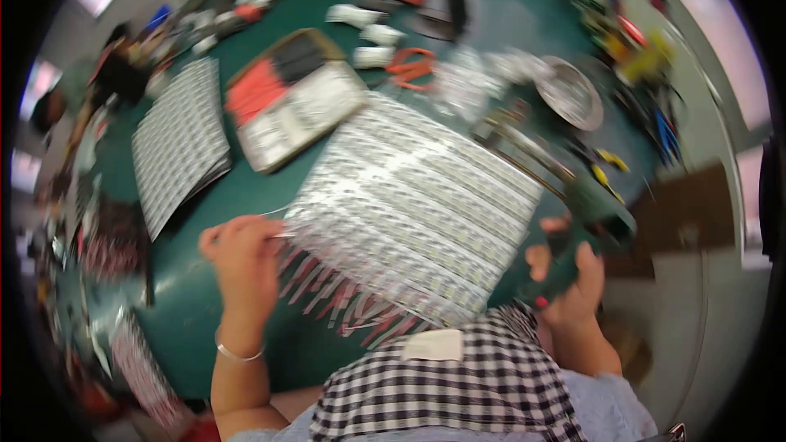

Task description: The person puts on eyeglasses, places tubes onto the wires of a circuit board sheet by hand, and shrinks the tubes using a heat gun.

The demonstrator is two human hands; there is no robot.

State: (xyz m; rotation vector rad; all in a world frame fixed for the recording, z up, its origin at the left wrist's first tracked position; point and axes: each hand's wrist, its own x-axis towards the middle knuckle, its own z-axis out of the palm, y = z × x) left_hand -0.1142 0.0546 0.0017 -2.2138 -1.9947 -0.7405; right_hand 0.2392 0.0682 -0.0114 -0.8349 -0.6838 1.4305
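In front of me a white sheet of small LED boards [409, 205] lies at a slant on the green table. Red and white wires [352, 303] fringe its near edge. My left hand [243, 266] is at the sheet's left corner, fingertips pinched on what looks like a thin wire. In my right hand [573, 295] is a dark green pistol-shaped soldering gun [602, 213], gripped by its handle. Its metal barrel reaches over the sheet's right edge; blur hides the tip's exact contact.
A tray [307, 144] with red, black and whitish contents stands behind the sheet. Left of it lies a stack of similar sheets [180, 139]. Orange-handled scissors [411, 67], a round metal dish [569, 92] and yellow-handled pliers [610, 165] lie farther back and right.
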